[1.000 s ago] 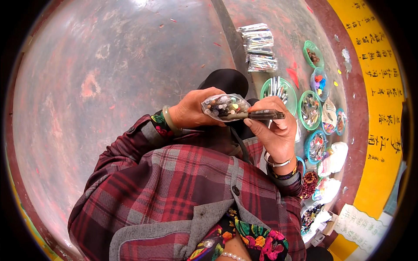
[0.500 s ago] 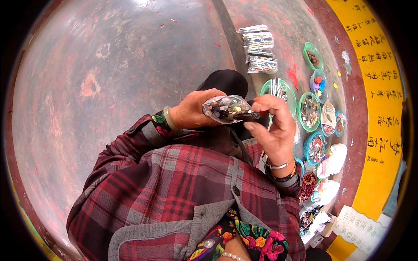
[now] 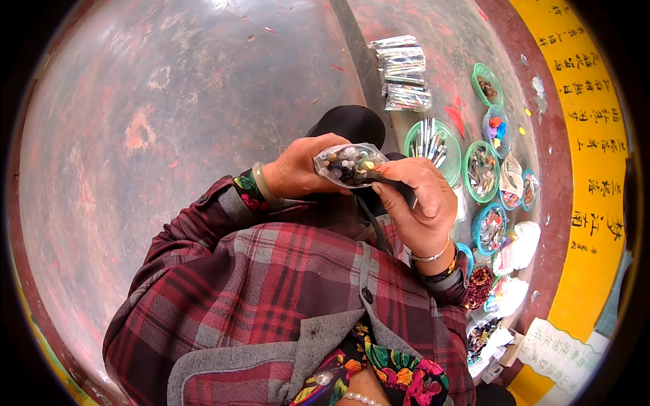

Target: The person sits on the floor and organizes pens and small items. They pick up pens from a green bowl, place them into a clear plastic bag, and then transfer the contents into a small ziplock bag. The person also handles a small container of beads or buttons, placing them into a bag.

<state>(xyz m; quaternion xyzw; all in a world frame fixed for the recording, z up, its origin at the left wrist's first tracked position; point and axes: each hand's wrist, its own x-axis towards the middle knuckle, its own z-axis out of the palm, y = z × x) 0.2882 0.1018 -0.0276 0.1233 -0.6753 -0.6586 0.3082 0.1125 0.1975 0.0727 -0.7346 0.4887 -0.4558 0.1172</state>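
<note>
My left hand (image 3: 303, 166) is wrapped round a clear plastic bag (image 3: 323, 177), its mouth facing up. Packed inside stand several slim pen-like sticks (image 3: 347, 164) with dark, clear, brown and yellowish ends. At the bag's right edge, my right hand (image 3: 423, 196) has its thumb and forefinger closed together. A dark sliver shows between those fingertips, too small to name, and a thin pale tip pokes out beneath the fingers. Behind my right hand is a green basket (image 3: 409, 139) with silvery pen-like sticks (image 3: 432, 143) in it.
Several filled clear packets (image 3: 406, 71) lie stacked on the floor beyond my hands. At right stand small bowls of parts, among them a green bowl (image 3: 482, 196) and a blue bowl (image 3: 479, 233). Dark red beads (image 3: 480, 284) and a yellow written banner (image 3: 586, 169) are there too.
My right hand has moved left and its fingers have closed at the bag's edge. The dark stick that jutted from the bag's right side is now mostly hidden by them.
</note>
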